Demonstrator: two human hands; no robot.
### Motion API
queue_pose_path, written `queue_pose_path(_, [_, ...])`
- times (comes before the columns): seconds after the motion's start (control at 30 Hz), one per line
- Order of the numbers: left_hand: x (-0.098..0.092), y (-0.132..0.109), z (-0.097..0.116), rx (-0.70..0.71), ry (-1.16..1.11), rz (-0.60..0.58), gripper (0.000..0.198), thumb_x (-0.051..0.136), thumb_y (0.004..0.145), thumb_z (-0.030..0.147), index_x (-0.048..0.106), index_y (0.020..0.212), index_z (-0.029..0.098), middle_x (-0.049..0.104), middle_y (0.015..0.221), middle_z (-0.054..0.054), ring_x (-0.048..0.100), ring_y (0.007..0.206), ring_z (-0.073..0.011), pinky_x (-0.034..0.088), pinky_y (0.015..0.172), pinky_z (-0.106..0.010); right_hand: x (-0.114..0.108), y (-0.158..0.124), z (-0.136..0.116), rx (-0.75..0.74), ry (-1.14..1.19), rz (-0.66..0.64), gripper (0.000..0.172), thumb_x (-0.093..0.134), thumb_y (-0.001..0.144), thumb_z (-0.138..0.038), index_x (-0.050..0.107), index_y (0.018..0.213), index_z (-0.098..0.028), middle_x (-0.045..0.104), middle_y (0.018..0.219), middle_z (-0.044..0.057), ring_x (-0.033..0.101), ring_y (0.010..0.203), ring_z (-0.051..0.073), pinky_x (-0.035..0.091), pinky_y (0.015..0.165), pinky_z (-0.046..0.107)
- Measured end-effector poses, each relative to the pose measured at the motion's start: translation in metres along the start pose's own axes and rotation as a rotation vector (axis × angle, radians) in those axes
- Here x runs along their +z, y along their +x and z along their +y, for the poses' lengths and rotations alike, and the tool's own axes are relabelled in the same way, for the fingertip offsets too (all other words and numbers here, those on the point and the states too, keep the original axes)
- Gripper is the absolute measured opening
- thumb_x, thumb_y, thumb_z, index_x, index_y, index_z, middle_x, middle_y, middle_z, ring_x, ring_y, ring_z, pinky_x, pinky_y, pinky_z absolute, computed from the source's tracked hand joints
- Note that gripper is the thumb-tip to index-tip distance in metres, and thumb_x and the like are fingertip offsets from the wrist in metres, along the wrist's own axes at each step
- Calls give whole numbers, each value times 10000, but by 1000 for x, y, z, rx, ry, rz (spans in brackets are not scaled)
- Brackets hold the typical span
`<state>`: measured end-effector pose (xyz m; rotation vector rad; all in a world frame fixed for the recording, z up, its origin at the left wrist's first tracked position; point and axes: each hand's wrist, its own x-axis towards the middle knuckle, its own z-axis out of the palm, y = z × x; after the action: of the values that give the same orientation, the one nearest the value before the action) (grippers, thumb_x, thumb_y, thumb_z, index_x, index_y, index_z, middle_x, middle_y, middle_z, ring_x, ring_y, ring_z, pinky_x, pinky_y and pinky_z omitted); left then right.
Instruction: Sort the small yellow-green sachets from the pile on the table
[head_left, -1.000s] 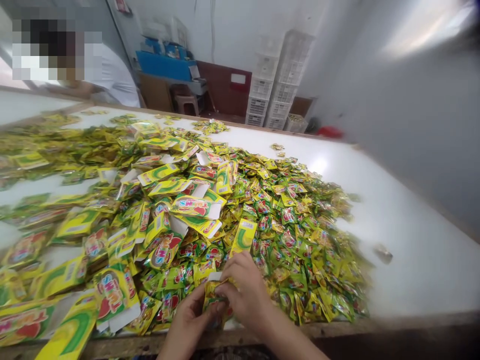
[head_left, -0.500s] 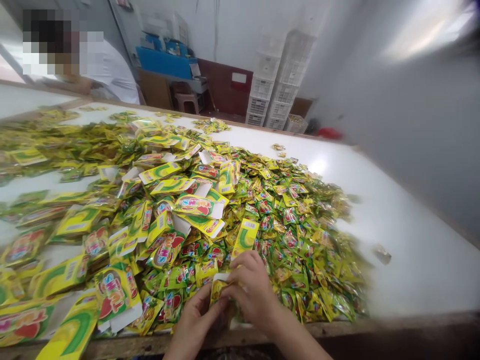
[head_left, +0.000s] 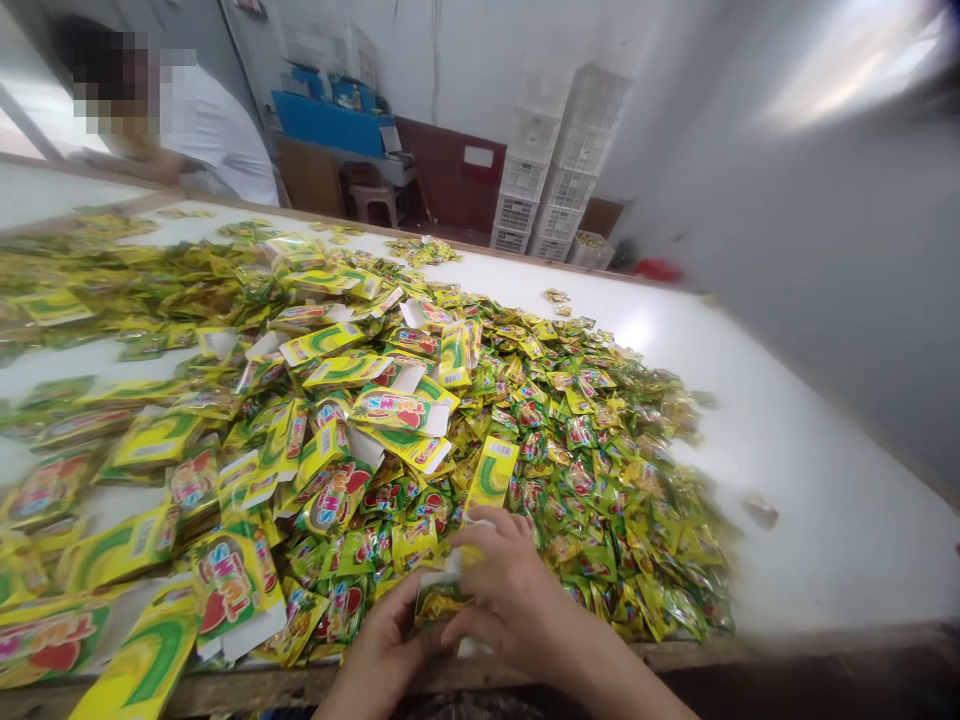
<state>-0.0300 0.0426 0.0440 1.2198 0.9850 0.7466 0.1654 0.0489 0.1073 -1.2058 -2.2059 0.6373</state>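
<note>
At the table's near edge I hold a small yellow-green candy box (head_left: 439, 597) between both hands, with a white flap showing at its top. My left hand (head_left: 386, 635) is closed round its left side, thumb along the bottom. My right hand (head_left: 517, 590) grips the box's right side and flap with bent fingers, partly covering it. Just beyond the right fingers lies a yellow box (head_left: 491, 475) with a barcode. Small candy sachets (head_left: 585, 480) are heaped in front of and beside my hands. What is inside the held box is hard to make out.
Several open-flapped candy boxes (head_left: 397, 410) lie piled left of centre over the sachets. The white table (head_left: 810, 420) has a wooden rim (head_left: 660, 655). A person in white (head_left: 225, 130) sits across at the far left. Stacked white crates (head_left: 525, 175) stand behind.
The held box has turned so more of its face shows. My right hand has shifted slightly right and downward, its fingers spread a little more. The person across has moved slightly.
</note>
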Motion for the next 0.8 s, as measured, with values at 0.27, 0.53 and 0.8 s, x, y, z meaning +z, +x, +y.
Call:
queue_pose_path(0.27, [4,-6,-5,-5,55,102,367,758,710,243,725,1076,240,712,1168,-82,609,1127,-311,437,1017,-409,29,-5,1,-50,1,-48,271,850,670,-440,726,823,-253,667,1067,49,496,1079,298,405,913,451])
queue_pose_path(0.53, [7,-4,2,14,53,50,269,783,655,202,773,923,213,766,998,-82,674,945,-297,515,885,-373,22,-6,-13,0,58,-16,189,831,718,-381,746,858,-288,648,1122,39,479,1121,286,424,923,428])
queue_pose_path(0.8, [-5,-21,-1,-145,-188,66,436,517,889,490,653,1258,300,554,1429,-28,374,1403,-284,209,1186,-472,40,-31,7,552,844,288,159,747,793,-339,685,866,-211,631,724,2,585,621,148,471,570,255])
